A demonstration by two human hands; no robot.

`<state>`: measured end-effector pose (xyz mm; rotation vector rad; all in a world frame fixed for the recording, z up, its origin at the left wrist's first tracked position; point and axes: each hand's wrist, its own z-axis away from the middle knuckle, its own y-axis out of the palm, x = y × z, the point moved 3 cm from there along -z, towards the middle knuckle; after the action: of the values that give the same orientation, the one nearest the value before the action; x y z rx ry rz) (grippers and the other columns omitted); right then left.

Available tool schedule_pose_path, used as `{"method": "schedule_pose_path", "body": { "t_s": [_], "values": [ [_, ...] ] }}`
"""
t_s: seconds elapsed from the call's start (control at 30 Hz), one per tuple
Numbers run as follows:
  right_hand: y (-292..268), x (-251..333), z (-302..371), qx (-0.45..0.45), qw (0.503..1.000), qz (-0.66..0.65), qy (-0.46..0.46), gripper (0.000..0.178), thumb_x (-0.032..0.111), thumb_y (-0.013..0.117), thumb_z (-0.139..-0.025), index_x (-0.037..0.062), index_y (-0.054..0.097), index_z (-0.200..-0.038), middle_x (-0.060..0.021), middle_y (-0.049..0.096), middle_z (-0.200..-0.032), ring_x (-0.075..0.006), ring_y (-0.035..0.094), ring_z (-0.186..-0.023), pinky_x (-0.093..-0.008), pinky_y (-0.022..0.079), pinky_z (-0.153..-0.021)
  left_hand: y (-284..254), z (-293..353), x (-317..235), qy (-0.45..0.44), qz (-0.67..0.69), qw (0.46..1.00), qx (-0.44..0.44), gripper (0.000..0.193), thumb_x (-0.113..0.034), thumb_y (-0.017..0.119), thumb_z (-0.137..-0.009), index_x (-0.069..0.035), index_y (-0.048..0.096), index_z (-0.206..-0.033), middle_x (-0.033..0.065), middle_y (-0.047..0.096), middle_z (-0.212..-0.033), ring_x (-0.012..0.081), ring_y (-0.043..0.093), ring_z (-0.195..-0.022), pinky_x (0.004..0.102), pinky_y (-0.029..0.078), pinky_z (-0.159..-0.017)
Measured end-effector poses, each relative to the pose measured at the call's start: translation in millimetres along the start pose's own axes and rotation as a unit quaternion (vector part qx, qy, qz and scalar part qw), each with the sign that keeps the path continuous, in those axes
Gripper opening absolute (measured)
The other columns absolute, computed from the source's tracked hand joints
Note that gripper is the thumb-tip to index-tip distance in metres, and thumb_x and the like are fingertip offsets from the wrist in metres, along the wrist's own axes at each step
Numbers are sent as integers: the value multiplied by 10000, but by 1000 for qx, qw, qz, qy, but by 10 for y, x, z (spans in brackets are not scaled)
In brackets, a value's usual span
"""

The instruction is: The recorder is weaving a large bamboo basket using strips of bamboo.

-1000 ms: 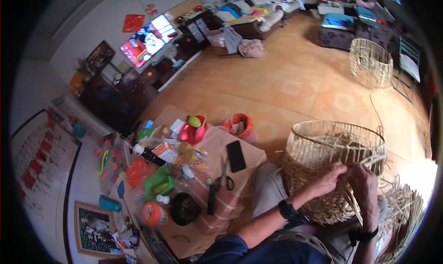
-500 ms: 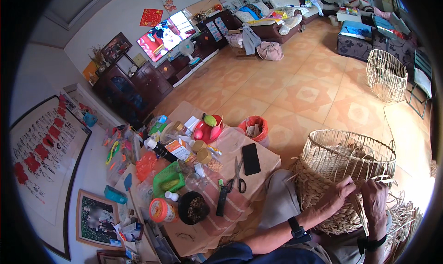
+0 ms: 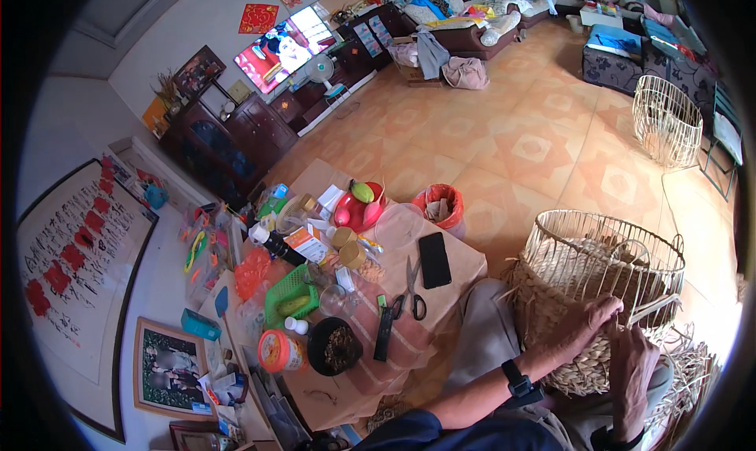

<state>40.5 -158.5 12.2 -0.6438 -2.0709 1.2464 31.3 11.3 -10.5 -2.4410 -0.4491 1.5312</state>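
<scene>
Cluttered tbl (image 3: 465, 268), tiled flr (image 3: 488, 128), TV (image 3: 287, 51) — L hand (image 3: 589, 326), R hand (image 3: 632, 366) at basket (image 3: 549, 303)

No txt I can read from where I'm standing. Framed scroll (image 3: 83, 293), L wall: dark brush chars, too small. Red paper sign (image 3: 258, 18) abv the TV (image 3: 285, 51): yellowish marks, unclear. Orange-&-white box (image 3: 306, 244), orange tub (image 3: 280, 351): print too blurry.

dark cabinets (image 3: 259, 131) line a pale wall (image 3: 161, 45) beside a patterned orange floor (image 3: 480, 132).
</scene>
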Motion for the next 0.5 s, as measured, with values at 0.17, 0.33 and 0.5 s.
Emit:
{"method": "schedule_pose_path", "body": {
  "t_s": [0.17,0.33,0.5],
  "values": [
    [-261,342,-282,-80,989,-85,-86,97,43,663,-863,9,591,-918,-168,525,-834,-375,584,-808,-480,492,-735,-52,3,-12,9,-31,999,1,417,159,573,-817,-28,564,-1190,160,654,-1017,356,692,-916,431,535,-754],
    [-84,8,-248,-42,984,-174,2,122,0,619,-911,-26,516,-851,-179,499,-758,-381,523,-751,-489,388,-672,15,-11,-13,-3,-69,998,9,391,147,575,-814,-34,564,-1161,164,645,-1013,397,682,-943,448,532,-771],
    [70,62,-231,-25,981,-188,48,173,28,634,-921,-12,495,-828,-202,490,-740,-396,520,-713,-494,403,-665,-15,-14,-64,34,-46,998,-24,297,85,598,-840,-26,567,-1113,171,610,-953,398,666,-909,469,508,-754]
  ]
}}
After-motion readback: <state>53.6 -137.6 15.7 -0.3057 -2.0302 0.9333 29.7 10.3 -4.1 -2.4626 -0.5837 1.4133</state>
